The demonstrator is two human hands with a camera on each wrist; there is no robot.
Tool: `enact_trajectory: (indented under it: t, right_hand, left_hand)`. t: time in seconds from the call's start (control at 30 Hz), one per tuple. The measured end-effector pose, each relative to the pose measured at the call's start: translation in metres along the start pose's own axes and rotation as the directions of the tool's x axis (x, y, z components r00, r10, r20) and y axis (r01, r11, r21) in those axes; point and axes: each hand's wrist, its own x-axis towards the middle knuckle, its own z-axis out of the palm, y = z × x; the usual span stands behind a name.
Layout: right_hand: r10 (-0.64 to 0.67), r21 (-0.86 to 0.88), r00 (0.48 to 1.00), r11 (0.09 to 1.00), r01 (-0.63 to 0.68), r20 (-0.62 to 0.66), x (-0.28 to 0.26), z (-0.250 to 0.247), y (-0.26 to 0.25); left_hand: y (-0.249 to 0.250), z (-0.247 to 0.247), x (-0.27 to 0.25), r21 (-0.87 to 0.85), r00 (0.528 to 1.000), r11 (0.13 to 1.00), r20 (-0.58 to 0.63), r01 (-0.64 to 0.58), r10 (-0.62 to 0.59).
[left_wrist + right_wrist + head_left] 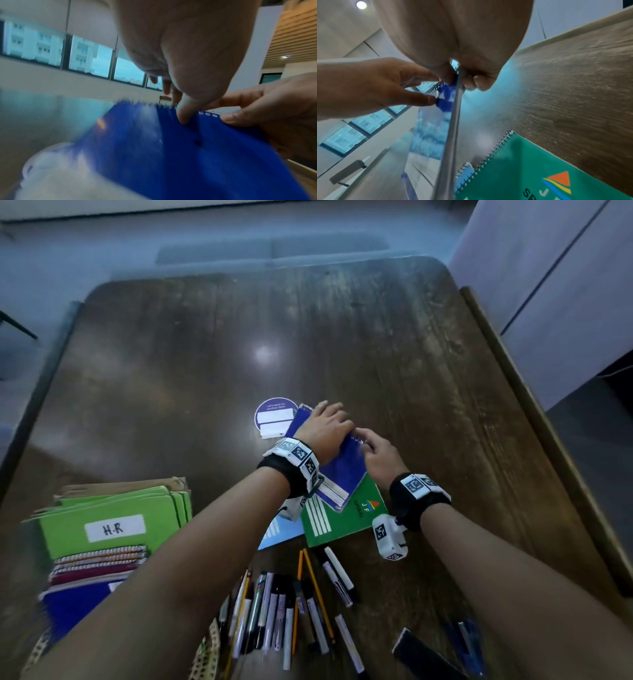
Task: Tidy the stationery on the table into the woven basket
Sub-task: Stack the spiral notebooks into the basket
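Holding a blue notebook (pixel 337 470) between them, both hands worked above the middle of the dark wooden desk (pixel 205 354). The left hand (pixel 325 428) lay over the notebook's far, spiral-bound end, its grip narrow, with the thumb (pixel 184 115) pressed on the cover beside the wire coil. The right hand (pixel 380 455) pinched the notebook's right edge near the same end, thumb on top and fingers (pixel 471 82) curled beneath. The right wrist view showed that edge lifted off the desk.

The notebook was deep blue, wire-bound, with a pale band across its near end. It lay tilted over a green notebook (pixel 346 518), which carried white stripes and a small coloured logo. A light blue notebook (pixel 277 532) poked out from under the green one. Just beyond the left hand sat a round purple sticker (pixel 274 414) with white labels.

At the near left, a woven basket (pixel 205 655) held a stack of books: green folders (pixel 113 511) on top, one labelled "H.R", then several spiral notebooks, the exact count unclear. Between the forearms lay a loose heap of pens and pencils (pixel 284 611), too many and too overlapped to count. A few blue pens (pixel 467 645) and one dark oblong object (pixel 424 655) rested apart at the near right.
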Motion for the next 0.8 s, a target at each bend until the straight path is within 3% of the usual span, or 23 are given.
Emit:
enact_trajectory:
  t: [0.1,0.2,0.33,0.5,0.63,0.7,0.8]
  right_hand:
    - [-0.060,-0.038,0.998,0.998,0.059,-0.034,-0.019,0.009,-0.015]
    - [-0.018,-0.009,0.993,1.000,0.017,-0.115,-0.039,0.022,-0.025]
    - [0.114,0.039,0.985,0.993,-0.110,-0.132,-0.061,0.041,-0.035]
    - [0.264,0.146,0.962,0.957,-0.252,-0.071,-0.073,0.078,-0.047]
    - [0.179,0.217,0.982,0.958,-0.188,0.061,-0.085,0.116,-0.071]
    - [0.126,0.173,0.989,0.975,-0.138,0.076,-0.092,0.133,-0.081]
    - [0.043,0.066,0.993,0.997,-0.051,0.110,-0.106,0.160,-0.098]
  left_hand:
    - [-0.011,-0.017,-0.031,-0.103,0.999,0.994,0.029,0.042,-0.039]
    - [-0.021,-0.018,-0.069,-0.285,0.983,0.941,0.061,0.181,-0.170]
    - [-0.033,-0.022,-0.123,-0.534,0.935,0.786,0.026,0.311,-0.353]
    - [-0.046,-0.028,-0.188,-0.715,0.861,0.613,-0.033,0.335,-0.508]
    - [-0.055,-0.037,-0.237,-0.797,0.814,0.537,-0.104,0.276,-0.572]
    - [-0.064,-0.040,-0.260,-0.825,0.823,0.509,-0.102,0.244,-0.560]
    - [-0.084,-0.039,-0.296,-0.830,0.833,0.471,-0.016,0.297,-0.553]
